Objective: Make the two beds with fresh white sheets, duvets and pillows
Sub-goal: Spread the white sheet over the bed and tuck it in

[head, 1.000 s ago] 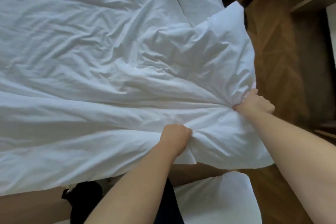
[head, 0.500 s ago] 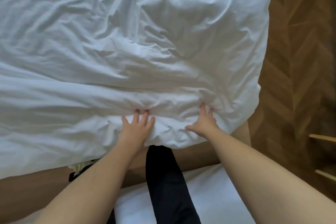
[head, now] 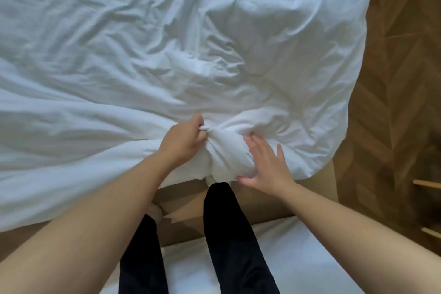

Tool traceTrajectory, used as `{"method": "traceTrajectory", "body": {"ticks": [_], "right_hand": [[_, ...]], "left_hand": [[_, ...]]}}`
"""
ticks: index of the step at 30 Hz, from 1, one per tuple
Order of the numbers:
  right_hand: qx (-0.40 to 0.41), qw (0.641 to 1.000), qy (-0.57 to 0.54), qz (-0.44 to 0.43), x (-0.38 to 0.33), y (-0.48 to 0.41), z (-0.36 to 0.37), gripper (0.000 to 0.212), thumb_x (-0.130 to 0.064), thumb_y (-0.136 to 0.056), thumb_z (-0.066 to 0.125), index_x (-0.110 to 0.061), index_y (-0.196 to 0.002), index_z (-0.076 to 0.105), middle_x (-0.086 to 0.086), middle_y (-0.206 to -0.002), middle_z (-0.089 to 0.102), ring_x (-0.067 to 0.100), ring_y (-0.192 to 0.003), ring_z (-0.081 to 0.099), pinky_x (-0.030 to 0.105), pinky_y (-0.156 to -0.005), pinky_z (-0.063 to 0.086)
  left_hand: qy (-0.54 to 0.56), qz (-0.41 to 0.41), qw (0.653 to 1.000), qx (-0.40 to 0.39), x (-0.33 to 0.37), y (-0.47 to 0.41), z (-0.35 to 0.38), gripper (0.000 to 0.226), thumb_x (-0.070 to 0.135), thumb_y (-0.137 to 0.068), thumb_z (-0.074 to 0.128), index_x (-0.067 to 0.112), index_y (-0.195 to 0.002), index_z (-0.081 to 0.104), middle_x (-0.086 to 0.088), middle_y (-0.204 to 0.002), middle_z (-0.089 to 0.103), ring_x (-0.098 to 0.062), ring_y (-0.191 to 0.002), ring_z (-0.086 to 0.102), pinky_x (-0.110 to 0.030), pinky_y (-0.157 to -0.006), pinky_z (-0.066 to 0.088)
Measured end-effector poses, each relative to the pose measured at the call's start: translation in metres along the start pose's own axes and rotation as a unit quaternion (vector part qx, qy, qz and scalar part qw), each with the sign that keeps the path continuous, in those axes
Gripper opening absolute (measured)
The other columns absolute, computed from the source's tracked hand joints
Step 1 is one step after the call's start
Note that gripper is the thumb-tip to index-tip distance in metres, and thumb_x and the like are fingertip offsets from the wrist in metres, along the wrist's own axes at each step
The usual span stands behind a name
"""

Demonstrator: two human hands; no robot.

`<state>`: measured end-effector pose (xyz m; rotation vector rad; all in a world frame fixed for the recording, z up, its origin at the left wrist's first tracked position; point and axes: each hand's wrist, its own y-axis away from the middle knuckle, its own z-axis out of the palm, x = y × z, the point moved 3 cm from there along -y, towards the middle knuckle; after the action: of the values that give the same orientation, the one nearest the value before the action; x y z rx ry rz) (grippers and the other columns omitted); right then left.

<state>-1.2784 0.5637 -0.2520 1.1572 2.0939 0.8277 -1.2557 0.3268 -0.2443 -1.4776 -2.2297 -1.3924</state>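
Herringbone wood floor borders a bed covered by a rumpled white duvet, its near edge hanging over the side; a second white bed surface lies below. Left hand pinches a bunched fold closed; right hand rests open, fingers spread, against the bunch. Smoothing and pillows appear outstanding.

Bare sleeveless arms, black trousers, pale socks.

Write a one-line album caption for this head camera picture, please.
Left hand pinches a bunched fold of the white duvet at the bed's edge while the open right hand presses beside it.
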Motion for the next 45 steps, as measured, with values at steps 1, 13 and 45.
{"method": "traceTrajectory", "body": {"ticks": [1,13,45], "right_hand": [[0.009,1.000,0.016,0.018,-0.004,-0.001,-0.008,0.099,-0.054,-0.082,0.065,-0.029,-0.155,0.002,-0.001,-0.161,0.010,0.017,-0.148,0.012,0.056,-0.117,0.006],[0.265,0.952,0.135,0.070,-0.054,-0.095,-0.284,0.029,-0.004,-0.091,0.042,-0.012,-0.114,0.057,0.013,-0.117,0.059,0.035,-0.110,0.056,0.042,-0.089,0.037],[0.463,0.396,-0.686,0.397,-0.015,-0.106,-0.190,0.044,0.004,-0.087,0.053,-0.011,-0.129,0.051,0.011,-0.129,0.057,0.023,-0.099,0.058,0.023,-0.079,0.048]], "left_hand": [[0.018,0.001,1.000,-0.019,0.005,-0.002,-0.012,0.006,0.018,-0.094,0.043,0.015,-0.090,0.041,-0.002,-0.072,0.049,-0.028,-0.072,0.047,-0.037,-0.060,0.030],[-0.134,-0.031,0.959,0.246,0.029,-0.039,-0.202,0.023,0.008,-0.092,0.040,0.011,-0.111,0.054,-0.011,-0.101,0.057,-0.035,-0.096,0.052,-0.041,-0.078,0.037],[0.576,-0.237,0.745,0.238,-0.011,-0.077,-0.153,0.060,0.005,-0.088,0.052,0.025,-0.144,0.040,0.003,-0.132,0.050,-0.018,-0.112,0.052,-0.034,-0.096,0.044]]}}
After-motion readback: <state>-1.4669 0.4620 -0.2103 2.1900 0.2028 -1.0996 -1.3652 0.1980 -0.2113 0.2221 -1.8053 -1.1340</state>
